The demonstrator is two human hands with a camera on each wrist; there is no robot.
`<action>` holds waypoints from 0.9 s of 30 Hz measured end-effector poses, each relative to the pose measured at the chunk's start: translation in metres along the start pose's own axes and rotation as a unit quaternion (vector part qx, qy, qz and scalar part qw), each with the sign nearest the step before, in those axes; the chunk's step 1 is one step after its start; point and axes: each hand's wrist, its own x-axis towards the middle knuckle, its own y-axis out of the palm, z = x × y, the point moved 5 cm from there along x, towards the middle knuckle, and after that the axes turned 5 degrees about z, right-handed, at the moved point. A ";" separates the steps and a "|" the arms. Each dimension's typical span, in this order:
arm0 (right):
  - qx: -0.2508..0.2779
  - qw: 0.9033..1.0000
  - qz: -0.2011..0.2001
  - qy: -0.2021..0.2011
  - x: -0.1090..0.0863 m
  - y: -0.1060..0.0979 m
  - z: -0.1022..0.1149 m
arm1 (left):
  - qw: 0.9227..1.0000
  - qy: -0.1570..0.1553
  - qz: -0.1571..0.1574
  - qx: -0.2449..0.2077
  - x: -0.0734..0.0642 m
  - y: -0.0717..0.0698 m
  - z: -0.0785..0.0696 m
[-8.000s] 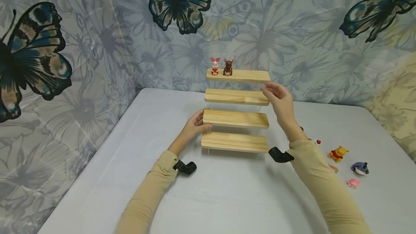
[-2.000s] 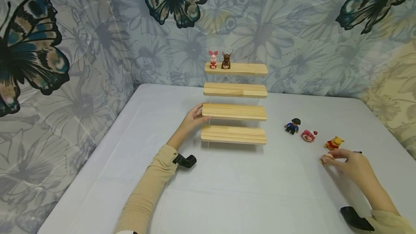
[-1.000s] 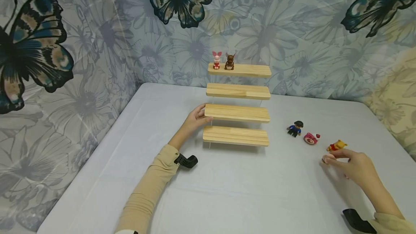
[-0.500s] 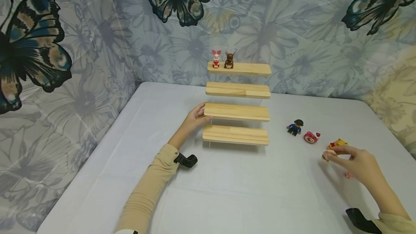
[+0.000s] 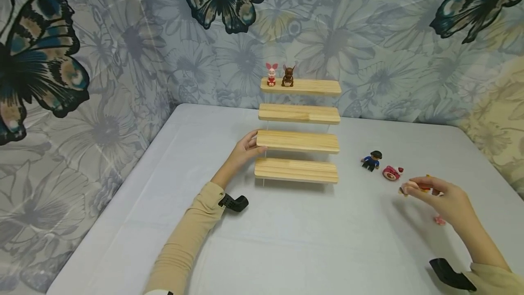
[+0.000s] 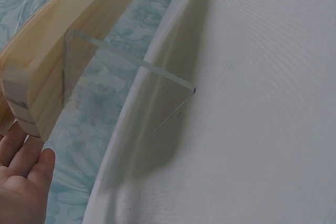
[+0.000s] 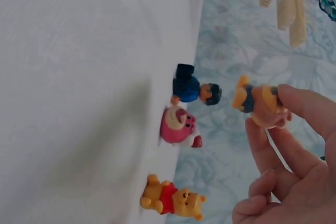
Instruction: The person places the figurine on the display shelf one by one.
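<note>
At the left end of the four-tier wooden display stand (image 5: 296,170), my left hand (image 5: 247,150) grips the second-lowest board, thumb in front and fingers behind. The left wrist view shows its fingertips (image 6: 47,157) against the board's end (image 6: 39,103), near a clear leg. My right hand (image 5: 446,200) pinches a small peach-coloured toy figurine (image 7: 262,103) with yellow and dark blue parts between thumb and fingers, above the table at the right. Close behind it are a yellow bear figurine (image 7: 169,198) in a red shirt, a pink bear figurine (image 5: 391,174) and a toy figure (image 5: 371,161) in blue.
On the top board stand a pink piglet figurine (image 5: 271,75) and a brown big-eared figurine (image 5: 288,77). A small pink figurine (image 5: 440,220) lies under the right forearm's side. The patterned backdrop (image 5: 385,72) rises behind the white table (image 5: 311,240).
Eight seconds ago the right hand was beside the stand's upper boards. It then reached the toys at the right, took a figurine, and has lifted it slightly leftward. The left hand stays put.
</note>
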 end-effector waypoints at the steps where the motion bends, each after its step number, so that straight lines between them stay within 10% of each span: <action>1: 0.007 1.000 0.004 0.003 0.000 0.000 0.000 | 1.000 -0.001 -0.002 -0.001 0.001 0.000 0.002; 27: 0.035 0.999 -0.008 0.002 0.018 -0.002 0.021 | 1.000 0.008 -0.001 0.000 -0.001 0.001 0.000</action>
